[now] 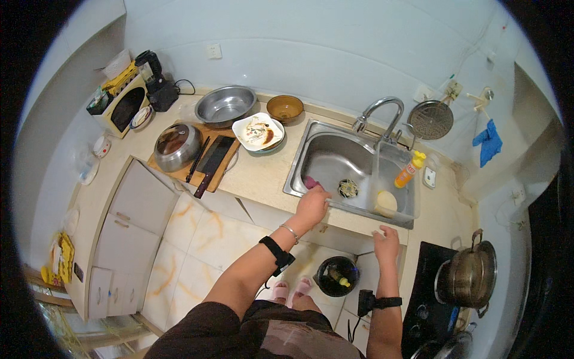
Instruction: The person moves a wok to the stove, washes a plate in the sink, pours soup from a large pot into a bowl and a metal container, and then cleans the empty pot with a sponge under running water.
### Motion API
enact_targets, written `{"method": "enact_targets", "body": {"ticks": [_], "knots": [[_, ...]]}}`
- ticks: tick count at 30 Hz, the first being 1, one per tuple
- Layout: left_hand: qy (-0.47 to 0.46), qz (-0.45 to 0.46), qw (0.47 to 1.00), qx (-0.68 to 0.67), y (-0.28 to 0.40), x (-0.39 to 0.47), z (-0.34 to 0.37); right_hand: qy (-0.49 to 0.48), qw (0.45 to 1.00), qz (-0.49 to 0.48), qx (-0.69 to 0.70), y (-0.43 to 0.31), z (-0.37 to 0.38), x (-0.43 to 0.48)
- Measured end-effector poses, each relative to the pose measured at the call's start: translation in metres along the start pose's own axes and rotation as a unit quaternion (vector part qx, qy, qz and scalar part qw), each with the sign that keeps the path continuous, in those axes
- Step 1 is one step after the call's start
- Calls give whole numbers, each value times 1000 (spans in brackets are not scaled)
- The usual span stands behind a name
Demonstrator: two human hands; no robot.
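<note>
My left hand (pixel 313 205) is at the front left edge of the steel sink (pixel 334 152), its fingers bent beside a dark pink cloth (pixel 312 182); whether they grip the cloth cannot be made out. Over the counter's front edge, below the sink's right part, my right hand (pixel 386 242) has its fingers slightly curled and apart, with nothing seen in it. Pale food scraps (pixel 348 188) lie in the sink drain. A clear plastic bin (pixel 397 157) stands in the sink's right side, with a yellow squeeze bottle (pixel 410 169) and a pale yellow round thing (pixel 386 203) in it.
Left of the sink are stacked soiled plates (pixel 256 131), an amber bowl (pixel 285 109), a steel basin (pixel 226 106), and a wooden board (pixel 224 168) with a cleaver (pixel 215 159) and lidded pot (pixel 177 147). A large pot (pixel 466 278) stands on the right hob. A black bin (pixel 337 276) is below.
</note>
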State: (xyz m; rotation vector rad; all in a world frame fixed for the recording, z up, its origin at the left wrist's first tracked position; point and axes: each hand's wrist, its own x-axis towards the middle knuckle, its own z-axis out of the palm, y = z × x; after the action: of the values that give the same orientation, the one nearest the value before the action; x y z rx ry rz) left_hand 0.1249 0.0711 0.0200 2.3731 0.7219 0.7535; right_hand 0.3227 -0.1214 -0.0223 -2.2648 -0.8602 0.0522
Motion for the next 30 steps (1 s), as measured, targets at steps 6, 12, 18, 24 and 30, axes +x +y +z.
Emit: {"method": "enact_targets", "body": {"ticks": [6,12,18,24,30], "knots": [[86,-23,991,103,-40,11,-40,-36,988,-150,-3,-76,53,49],[103,-139,979,110,-83,20,-81,-101,975,-195,32,-151,89,79],[96,-227,962,117,-147,30,-109,-147,966,-210,20,-188,135,99],[90,-249,951,159,-220,60,-138,-138,961,-238,-18,-221,206,129],[119,-266,953,85,-291,86,-141,-157,960,-228,-38,-263,259,152]]}}
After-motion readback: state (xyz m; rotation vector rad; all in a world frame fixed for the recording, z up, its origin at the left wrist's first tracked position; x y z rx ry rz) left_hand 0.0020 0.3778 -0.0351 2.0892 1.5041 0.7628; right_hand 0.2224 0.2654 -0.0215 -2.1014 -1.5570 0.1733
